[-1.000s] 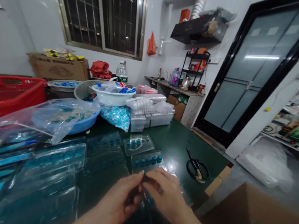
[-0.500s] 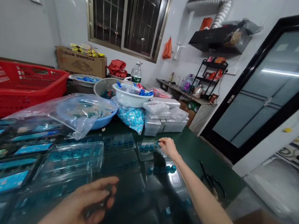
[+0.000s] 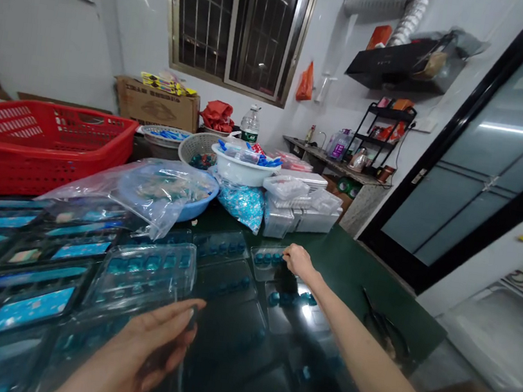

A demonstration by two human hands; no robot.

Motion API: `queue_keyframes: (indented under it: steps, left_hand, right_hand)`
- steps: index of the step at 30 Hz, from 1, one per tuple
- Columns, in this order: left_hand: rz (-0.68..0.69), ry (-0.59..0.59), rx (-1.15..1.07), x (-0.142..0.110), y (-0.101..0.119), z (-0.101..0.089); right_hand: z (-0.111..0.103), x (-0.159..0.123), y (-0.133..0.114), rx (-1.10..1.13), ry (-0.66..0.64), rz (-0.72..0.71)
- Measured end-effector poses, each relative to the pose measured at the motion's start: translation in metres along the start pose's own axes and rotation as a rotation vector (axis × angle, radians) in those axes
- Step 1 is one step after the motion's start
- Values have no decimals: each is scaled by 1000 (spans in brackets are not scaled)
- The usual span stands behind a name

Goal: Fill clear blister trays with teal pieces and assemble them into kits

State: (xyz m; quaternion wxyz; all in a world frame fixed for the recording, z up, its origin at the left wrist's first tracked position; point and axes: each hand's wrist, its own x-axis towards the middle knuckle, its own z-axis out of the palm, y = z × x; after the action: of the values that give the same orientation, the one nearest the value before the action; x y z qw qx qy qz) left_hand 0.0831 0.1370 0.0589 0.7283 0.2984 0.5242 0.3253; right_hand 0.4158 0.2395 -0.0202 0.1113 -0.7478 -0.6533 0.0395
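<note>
Left hand (image 3: pixel 150 343) half-curled, right hand (image 3: pixel 298 261) at a clear tray (image 3: pixel 264 275), both grips unclear.

Glare spots the green tabletop (image 3: pixel 354 261), a light streak (image 3: pixel 521 132) crosses the door (image 3: pixel 477 187), and lower corners blur.

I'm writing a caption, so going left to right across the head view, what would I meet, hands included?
Red basket → left hand → water bottle → right hand → black-handled scissors → pale plastic bundle.
</note>
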Motion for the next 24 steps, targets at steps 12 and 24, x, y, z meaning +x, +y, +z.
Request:
queue_keyframes:
  steps: [12, 24]
  left_hand:
    - [144, -237, 88, 13, -5, 4]
    - [231, -354, 82, 16, -35, 24]
  right_hand:
    - [-40, -110, -109, 655, -22, -276]
    - [-31, -171, -152, 980, 124, -316]
